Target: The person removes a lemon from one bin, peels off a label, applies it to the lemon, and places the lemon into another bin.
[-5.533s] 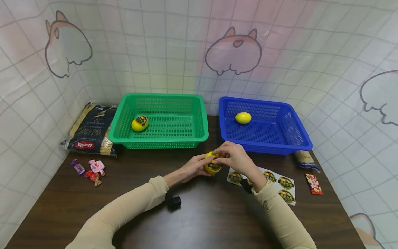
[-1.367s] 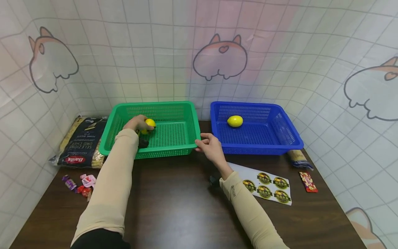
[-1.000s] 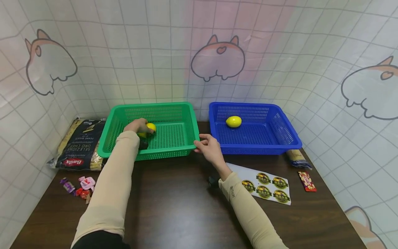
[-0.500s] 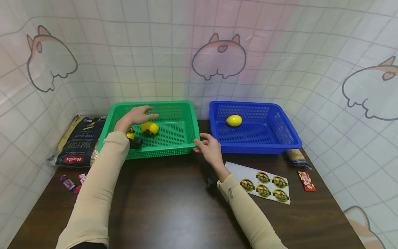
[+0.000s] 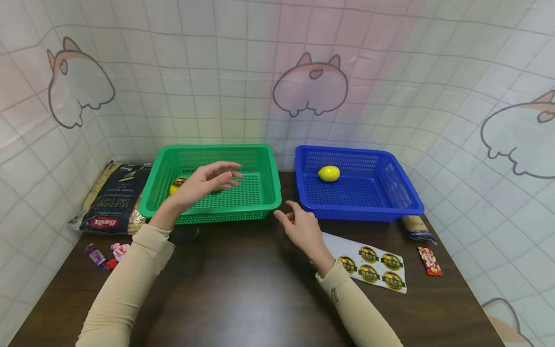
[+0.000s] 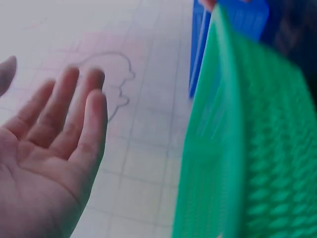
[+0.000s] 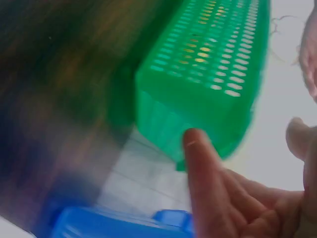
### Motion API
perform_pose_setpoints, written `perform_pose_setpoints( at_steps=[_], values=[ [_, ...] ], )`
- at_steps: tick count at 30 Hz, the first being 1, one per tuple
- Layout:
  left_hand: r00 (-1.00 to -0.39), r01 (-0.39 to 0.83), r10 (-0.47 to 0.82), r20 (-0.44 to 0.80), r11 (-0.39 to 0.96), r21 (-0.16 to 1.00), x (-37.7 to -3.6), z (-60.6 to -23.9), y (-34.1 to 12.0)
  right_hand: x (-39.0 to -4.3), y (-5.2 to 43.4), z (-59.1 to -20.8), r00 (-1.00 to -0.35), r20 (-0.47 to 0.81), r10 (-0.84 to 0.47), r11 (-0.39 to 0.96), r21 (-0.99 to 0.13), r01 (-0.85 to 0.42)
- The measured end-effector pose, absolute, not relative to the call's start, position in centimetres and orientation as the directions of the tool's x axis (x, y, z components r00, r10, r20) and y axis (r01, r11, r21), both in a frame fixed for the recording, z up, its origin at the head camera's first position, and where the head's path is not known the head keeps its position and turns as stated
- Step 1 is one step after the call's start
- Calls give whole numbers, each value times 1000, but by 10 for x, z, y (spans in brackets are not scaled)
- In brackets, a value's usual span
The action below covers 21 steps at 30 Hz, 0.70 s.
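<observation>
A yellow lemon with a dark label (image 5: pixel 177 184) lies in the green basket (image 5: pixel 260 202), near its left wall, partly hidden behind the left hand (image 5: pixel 204 183). That hand hovers over the basket, fingers (image 6: pixel 94 119) spread and relaxed, holding nothing. The right hand (image 5: pixel 302 231) hangs just off the basket's front right corner, fingers loose, also holding nothing. Beside it stands the blue basket (image 5: pixel 368 212) with a plain lemon (image 5: pixel 329 173). A sticker sheet (image 5: pixel 373 270) lies on the dark surface (image 5: pixel 243 299).
</observation>
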<state>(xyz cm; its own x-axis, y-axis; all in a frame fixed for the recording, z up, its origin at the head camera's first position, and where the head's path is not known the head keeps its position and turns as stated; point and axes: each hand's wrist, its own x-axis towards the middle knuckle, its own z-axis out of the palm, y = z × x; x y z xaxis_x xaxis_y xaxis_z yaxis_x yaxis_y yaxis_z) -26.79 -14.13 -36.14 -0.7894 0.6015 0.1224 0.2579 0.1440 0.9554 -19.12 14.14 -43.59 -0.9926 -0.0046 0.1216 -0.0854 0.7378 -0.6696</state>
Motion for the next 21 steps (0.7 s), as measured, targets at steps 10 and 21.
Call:
perform_pose_setpoints(
  at_steps=[10, 21],
  values=[
    [-729, 45, 685, 1, 46, 998, -220, -430, -110, -154, 150, -435, -953, 51, -300, 832, -474, -287],
    [-684, -186, 701, -203, 102, 977, -198, -502, -62, -154, 180, -444, -914, -29, -406, 790, -513, -335]
  ],
)
